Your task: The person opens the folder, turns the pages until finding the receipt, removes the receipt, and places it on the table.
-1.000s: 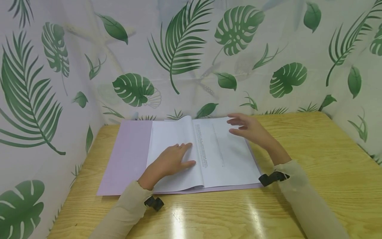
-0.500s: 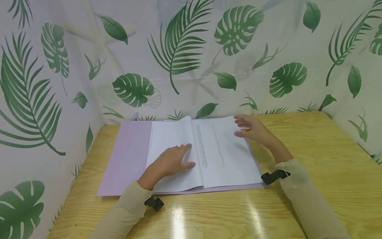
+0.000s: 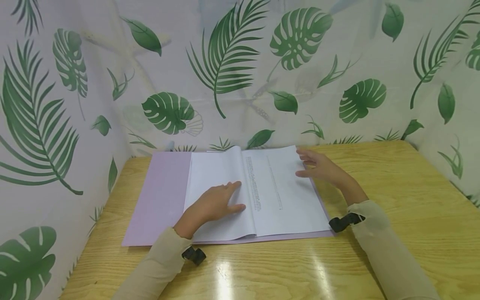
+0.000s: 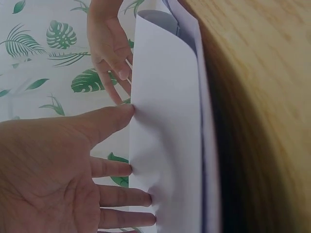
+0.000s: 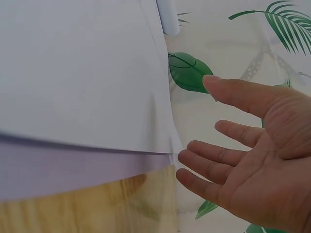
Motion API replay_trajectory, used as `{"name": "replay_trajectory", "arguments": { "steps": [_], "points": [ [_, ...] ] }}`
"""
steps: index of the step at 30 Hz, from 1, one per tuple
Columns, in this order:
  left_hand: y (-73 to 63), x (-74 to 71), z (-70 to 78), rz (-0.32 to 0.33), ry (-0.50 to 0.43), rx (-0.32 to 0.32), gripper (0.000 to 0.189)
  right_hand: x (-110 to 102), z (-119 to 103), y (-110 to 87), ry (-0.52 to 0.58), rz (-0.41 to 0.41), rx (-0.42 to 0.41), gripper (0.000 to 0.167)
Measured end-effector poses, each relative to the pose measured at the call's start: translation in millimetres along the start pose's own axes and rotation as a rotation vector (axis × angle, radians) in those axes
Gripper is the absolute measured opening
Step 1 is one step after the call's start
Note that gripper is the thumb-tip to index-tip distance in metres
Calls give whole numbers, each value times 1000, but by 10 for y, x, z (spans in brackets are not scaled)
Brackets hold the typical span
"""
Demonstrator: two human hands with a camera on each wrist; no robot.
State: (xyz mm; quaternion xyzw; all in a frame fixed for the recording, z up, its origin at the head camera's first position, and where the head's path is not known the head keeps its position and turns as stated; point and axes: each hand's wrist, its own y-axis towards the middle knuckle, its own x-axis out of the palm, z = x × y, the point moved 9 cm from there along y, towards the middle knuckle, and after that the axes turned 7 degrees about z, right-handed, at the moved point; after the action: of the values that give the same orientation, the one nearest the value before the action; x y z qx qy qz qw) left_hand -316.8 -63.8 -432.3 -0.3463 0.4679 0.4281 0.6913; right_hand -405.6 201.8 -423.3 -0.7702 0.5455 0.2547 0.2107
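A folder with a light purple cover point(image 3: 161, 196) lies spread on the table, holding white sheets. My left hand point(image 3: 213, 203) rests on the turned left-hand page point(image 3: 211, 168), fingers extended; the left wrist view shows its fingertips point(image 4: 127, 195) pressing dents into the curved paper. My right hand point(image 3: 318, 166) is at the far right corner of the right-hand page point(image 3: 296, 200), which bears columns of small print. In the right wrist view its fingers point(image 5: 209, 170) are spread loosely beside the paper's corner, holding nothing; whether they touch it, I cannot tell.
The wooden table point(image 3: 405, 208) extends right of the folder and in front of it. Behind and at both sides hangs a white cloth point(image 3: 240, 129) with green leaf prints. Each wrist has a black strap point(image 3: 193, 255).
My right hand has shifted rightward off the page to its far right corner, then slightly toward me. The left hand and the folder have stayed put.
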Motion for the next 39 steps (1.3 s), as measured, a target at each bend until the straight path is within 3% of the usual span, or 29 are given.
{"name": "replay_trajectory", "arguments": {
  "steps": [11, 39],
  "points": [
    [-3, 5, 5, -2, -6, 0, 77, 46, 147, 59, -23, -16, 45, 83],
    [-12, 15, 11, -8, -5, 0, 77, 70, 195, 66, -4, -9, 98, 86]
  ]
}}
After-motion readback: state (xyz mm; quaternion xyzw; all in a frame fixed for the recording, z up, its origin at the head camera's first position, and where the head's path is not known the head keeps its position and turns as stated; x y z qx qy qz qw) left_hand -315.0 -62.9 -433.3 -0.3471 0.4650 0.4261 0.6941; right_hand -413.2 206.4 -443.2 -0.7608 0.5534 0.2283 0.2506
